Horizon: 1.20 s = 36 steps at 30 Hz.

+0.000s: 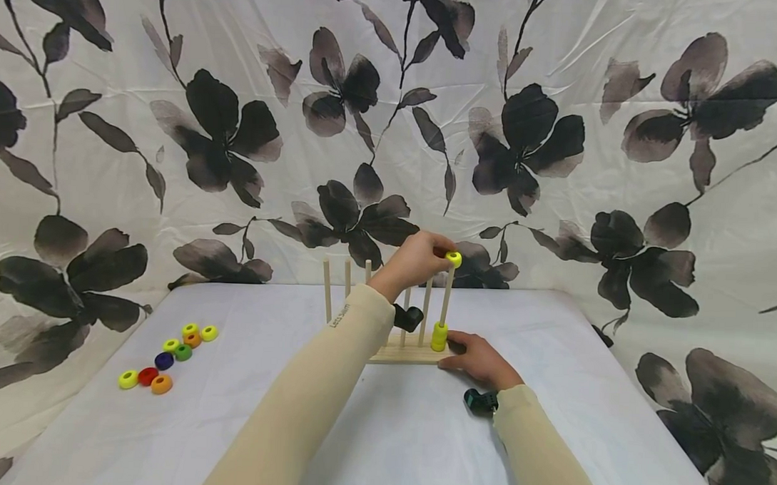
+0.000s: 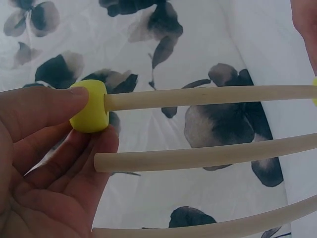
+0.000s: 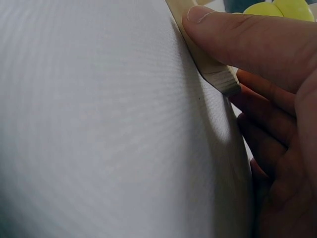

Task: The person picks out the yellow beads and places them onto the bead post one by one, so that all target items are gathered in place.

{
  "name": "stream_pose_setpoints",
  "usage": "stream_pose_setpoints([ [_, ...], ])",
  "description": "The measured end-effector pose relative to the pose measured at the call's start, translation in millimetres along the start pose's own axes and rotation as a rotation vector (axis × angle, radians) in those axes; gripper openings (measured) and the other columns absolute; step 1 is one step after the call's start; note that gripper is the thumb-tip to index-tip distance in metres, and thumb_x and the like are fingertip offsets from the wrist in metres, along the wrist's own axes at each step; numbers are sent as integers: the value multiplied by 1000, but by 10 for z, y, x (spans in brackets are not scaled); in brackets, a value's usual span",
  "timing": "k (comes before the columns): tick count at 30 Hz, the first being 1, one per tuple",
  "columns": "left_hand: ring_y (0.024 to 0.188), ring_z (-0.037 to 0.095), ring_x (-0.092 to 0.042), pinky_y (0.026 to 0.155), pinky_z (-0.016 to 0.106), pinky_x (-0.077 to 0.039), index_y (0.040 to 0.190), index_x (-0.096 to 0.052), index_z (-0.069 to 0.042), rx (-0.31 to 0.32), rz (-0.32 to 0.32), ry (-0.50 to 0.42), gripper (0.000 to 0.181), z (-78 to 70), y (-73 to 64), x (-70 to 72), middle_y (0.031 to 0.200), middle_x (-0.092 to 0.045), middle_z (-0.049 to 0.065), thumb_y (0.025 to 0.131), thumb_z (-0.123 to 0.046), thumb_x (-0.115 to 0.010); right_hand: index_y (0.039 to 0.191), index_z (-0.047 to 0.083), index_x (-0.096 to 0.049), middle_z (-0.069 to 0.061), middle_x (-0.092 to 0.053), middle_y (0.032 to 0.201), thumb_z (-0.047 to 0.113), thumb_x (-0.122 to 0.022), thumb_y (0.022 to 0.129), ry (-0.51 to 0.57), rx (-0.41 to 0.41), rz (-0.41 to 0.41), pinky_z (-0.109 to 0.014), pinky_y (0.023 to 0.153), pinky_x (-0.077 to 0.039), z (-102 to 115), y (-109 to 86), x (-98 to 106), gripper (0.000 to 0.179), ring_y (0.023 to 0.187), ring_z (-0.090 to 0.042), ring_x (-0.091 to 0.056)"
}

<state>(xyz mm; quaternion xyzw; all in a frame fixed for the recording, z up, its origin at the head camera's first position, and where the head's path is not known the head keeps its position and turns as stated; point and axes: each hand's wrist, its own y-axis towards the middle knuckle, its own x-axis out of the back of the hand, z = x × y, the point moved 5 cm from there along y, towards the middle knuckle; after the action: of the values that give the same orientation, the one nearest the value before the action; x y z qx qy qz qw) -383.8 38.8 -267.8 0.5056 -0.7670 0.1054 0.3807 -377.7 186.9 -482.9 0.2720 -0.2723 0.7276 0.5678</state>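
Observation:
Thumb and fingers of my left hand (image 1: pixel 421 258) pinch a yellow bead (image 2: pixel 91 106) at the top of the rightmost peg (image 2: pixel 208 96). In the left wrist view the peg's tip enters the bead's hole. Lower on the same peg, several yellow beads (image 1: pixel 439 337) are stacked at the bottom. My right hand (image 1: pixel 481 360) grips the right end of the wooden base (image 1: pixel 402 353), thumb on its front edge and fingers behind the corner. The right wrist view shows the base's end (image 3: pixel 223 79) between thumb and fingers. My left forearm hides part of the pegboard.
Loose beads (image 1: pixel 164 361) in yellow, orange, green, blue and red lie on the left of the white-covered table (image 1: pixel 247 437). Other bare pegs (image 1: pixel 327 290) rise from the base. A floral cloth (image 1: pixel 392 128) hangs behind the table.

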Motion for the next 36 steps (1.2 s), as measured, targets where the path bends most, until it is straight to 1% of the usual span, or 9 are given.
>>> stream_pose_setpoints([
  [5,104,18,-64,90,28,-55,126,-64,-6,-2,-3,8,34,16,9,-4,117,-67,8,92,-10,-63,142,20,-51,-4,-49,147,36,-80,78,-2,4,2,-54,116,-29,17,8,1,72,140,-29,-39],
  [11,112,20,-62,95,34,-53,128,-63,-6,-12,-11,38,36,34,8,8,123,-66,8,93,-12,-63,142,18,-51,-5,-49,147,36,-80,78,-6,20,3,-53,115,-29,25,35,4,72,140,-29,-39],
  [18,113,20,-63,93,34,-54,128,-63,-7,-28,-27,34,35,74,-7,39,121,-67,7,94,-14,-62,142,18,-51,-6,-49,147,37,-80,78,-13,23,6,-53,115,-29,8,71,0,73,140,-30,-40],
  [22,114,20,-62,94,35,-54,127,-64,-10,-25,-43,39,33,105,-29,77,122,-66,6,94,-15,-60,141,18,-52,-5,-50,146,35,-81,77,-4,28,-1,-53,115,-30,7,88,4,72,140,-29,-40],
  [25,116,20,-61,96,36,-53,127,-64,-12,-25,-53,52,33,134,-46,112,125,-65,5,95,-15,-58,140,18,-52,-5,-50,146,35,-81,77,0,26,-1,-52,116,-29,6,99,8,72,140,-28,-40],
  [30,121,20,-59,98,36,-51,129,-62,-14,-22,-74,71,33,188,-71,179,130,-62,5,97,-16,-57,141,18,-51,-5,-49,147,36,-80,78,2,24,2,-52,116,-29,-1,111,7,72,140,-28,-39],
  [36,121,20,-59,99,36,-51,129,-62,-14,-14,-105,49,33,249,-123,283,131,-62,4,97,-17,-57,142,19,-51,-5,-48,147,36,-80,77,9,28,6,-54,116,-28,-13,131,6,73,141,-30,-38],
])
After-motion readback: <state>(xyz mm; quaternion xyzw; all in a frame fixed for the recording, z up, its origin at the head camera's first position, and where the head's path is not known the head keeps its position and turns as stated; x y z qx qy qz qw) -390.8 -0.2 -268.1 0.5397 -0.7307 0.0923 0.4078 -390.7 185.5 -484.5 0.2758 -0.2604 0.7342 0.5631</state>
